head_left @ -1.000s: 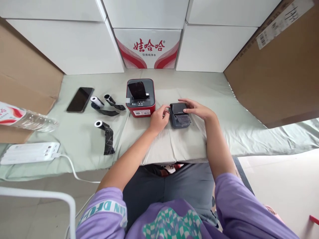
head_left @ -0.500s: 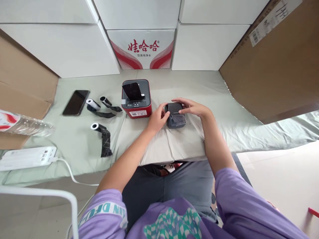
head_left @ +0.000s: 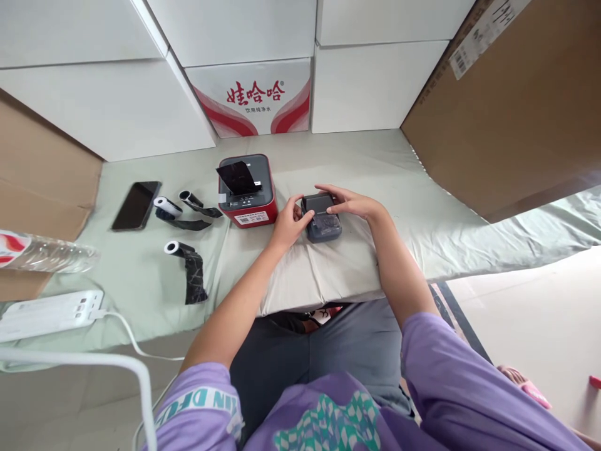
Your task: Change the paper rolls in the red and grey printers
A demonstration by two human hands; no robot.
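We hold the dark device [head_left: 318, 203], right of the red unit [head_left: 251, 202], clamped between our left fingers [head_left: 305, 218] and right fingers [head_left: 337, 207].

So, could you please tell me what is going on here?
A person in a purple shirt is handling a small dark device on a cloth-covered surface. The left hand touches its left side, and the right hand reaches over its right side, thumb on top. Beside it, to the left, stands a red and black device with a dark strip sticking up from its top. Farther left lie three partly unrolled rolls and a phone.
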